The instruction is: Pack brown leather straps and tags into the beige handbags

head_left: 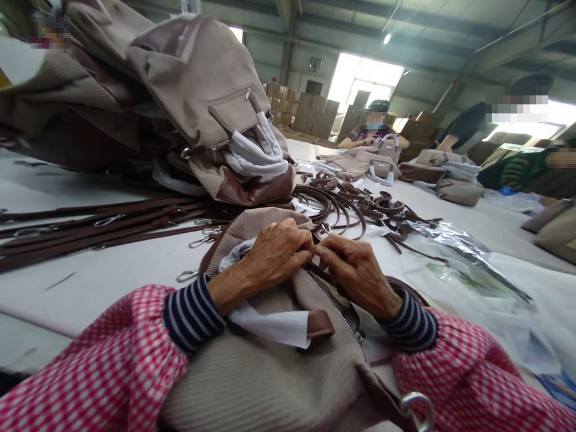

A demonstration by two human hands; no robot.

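Note:
A beige ribbed handbag (252, 372) with brown trim lies in front of me, its zipper (330, 303) running away from me. One handle (274, 324) is wrapped in white paper and ends in a brown tab. My left hand (281, 252) is closed on the bag's top edge near the zipper's far end. Fingertip to fingertip with it, my right hand (355, 270) is closed in a pinch over the opening. Whatever lies between those fingertips is hidden. A metal ring (418, 409) sits at the bag's near right corner.
Finished-looking bags (211, 90) are heaped at the left. Brown straps (112, 222) with metal clasps lie along the white table (103, 288), and more coiled straps (333, 204) lie beyond my hands. Clear plastic (463, 252) covers the right side. Co-workers (375, 129) are around the table's far side.

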